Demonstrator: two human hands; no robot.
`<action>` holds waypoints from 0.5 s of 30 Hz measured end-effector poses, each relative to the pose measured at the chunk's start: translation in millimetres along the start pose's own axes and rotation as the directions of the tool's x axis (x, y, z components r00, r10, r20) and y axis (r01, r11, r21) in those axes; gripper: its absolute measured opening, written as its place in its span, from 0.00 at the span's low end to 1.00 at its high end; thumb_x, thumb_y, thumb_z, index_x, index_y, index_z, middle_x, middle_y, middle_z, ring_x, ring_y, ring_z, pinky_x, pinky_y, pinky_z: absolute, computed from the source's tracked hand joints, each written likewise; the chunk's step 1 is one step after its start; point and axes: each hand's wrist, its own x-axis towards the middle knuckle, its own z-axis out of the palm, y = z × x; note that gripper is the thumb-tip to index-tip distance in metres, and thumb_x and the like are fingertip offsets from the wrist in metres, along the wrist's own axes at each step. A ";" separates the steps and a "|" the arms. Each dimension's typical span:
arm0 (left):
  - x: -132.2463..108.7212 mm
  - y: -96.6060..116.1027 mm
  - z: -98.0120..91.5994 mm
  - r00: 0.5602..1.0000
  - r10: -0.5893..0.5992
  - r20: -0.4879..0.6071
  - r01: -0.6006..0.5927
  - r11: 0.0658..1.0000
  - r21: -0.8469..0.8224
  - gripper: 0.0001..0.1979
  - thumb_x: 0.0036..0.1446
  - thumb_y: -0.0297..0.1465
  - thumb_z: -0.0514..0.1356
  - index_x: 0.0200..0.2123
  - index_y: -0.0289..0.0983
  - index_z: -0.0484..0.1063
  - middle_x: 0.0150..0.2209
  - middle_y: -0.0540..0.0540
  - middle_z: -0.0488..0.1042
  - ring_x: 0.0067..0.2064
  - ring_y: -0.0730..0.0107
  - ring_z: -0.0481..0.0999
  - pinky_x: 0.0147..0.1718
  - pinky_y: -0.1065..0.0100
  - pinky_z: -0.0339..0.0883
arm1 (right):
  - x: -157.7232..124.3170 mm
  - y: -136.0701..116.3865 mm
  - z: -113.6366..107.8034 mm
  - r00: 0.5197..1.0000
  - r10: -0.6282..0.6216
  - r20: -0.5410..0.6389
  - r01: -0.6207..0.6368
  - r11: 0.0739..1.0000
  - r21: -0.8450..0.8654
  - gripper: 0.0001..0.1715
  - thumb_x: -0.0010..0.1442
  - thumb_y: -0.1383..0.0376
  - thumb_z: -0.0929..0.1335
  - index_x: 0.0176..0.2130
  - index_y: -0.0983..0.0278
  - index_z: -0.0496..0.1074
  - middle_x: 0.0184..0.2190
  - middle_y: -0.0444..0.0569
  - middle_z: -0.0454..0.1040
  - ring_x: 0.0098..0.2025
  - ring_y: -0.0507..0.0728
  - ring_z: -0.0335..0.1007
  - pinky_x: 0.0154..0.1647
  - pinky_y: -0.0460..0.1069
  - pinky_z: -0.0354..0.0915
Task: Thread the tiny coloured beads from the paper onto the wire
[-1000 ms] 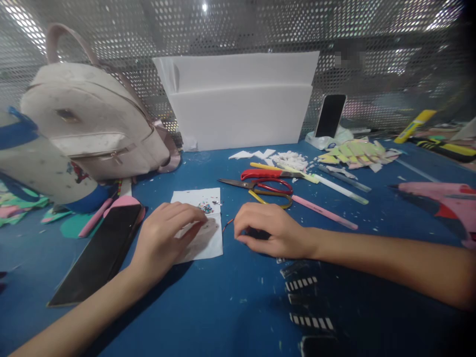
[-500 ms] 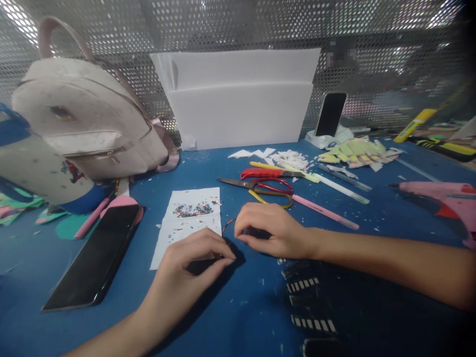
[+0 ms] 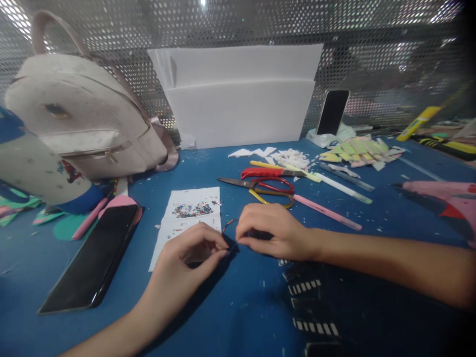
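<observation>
My left hand [image 3: 189, 258] is pinched closed, thumb against fingertips, over the lower right part of a white paper sheet [image 3: 201, 193]. A heap of tiny multicoloured beads [image 3: 193, 210] lies on that sheet. Close by on the right, my right hand [image 3: 273, 230] also pinches, its fingertips just short of the left ones. A faint thin line seems to run between the two pinches, too fine to name. Behind the fingertips curves a thin reddish beaded strand [image 3: 227, 225], its right end hidden by my right hand. Scissors [image 3: 256, 186] lie just beyond my right hand.
A black phone [image 3: 92, 258] lies left, before a pale backpack [image 3: 89, 114] and a large jug [image 3: 40, 163]. Pens, including a pink pen [image 3: 327, 212], and a red-handled cutter [image 3: 264, 172] lie beyond. A pink glue gun [image 3: 442, 191] rests right. White foam boards [image 3: 241, 109] stand behind.
My left hand has drawn slightly back to the left and up, so a small gap shows between the two pinches. My right hand has barely moved.
</observation>
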 end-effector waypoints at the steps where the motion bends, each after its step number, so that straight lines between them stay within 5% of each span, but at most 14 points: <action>1: 0.0 -2.1 -0.1 1.000 -0.014 -0.004 0.014 1.000 -0.016 0.03 0.57 0.28 0.60 0.32 0.41 0.73 0.32 0.47 0.75 0.35 0.67 0.76 0.32 0.67 0.74 | -0.1 0.0 0.0 1.000 -0.005 -0.004 0.005 1.000 -0.002 0.06 0.67 0.67 0.62 0.38 0.65 0.68 0.32 0.47 0.70 0.36 0.50 0.65 0.38 0.46 0.63; 15: 3.6 -0.7 -1.6 0.999 0.028 -0.028 -0.029 0.999 -0.039 0.06 0.55 0.24 0.61 0.29 0.41 0.75 0.32 0.48 0.75 0.37 0.66 0.75 0.36 0.65 0.70 | 1.2 -1.1 0.8 1.000 -0.010 -0.028 0.010 1.000 0.012 0.05 0.66 0.68 0.63 0.37 0.66 0.68 0.32 0.47 0.70 0.36 0.51 0.64 0.38 0.47 0.61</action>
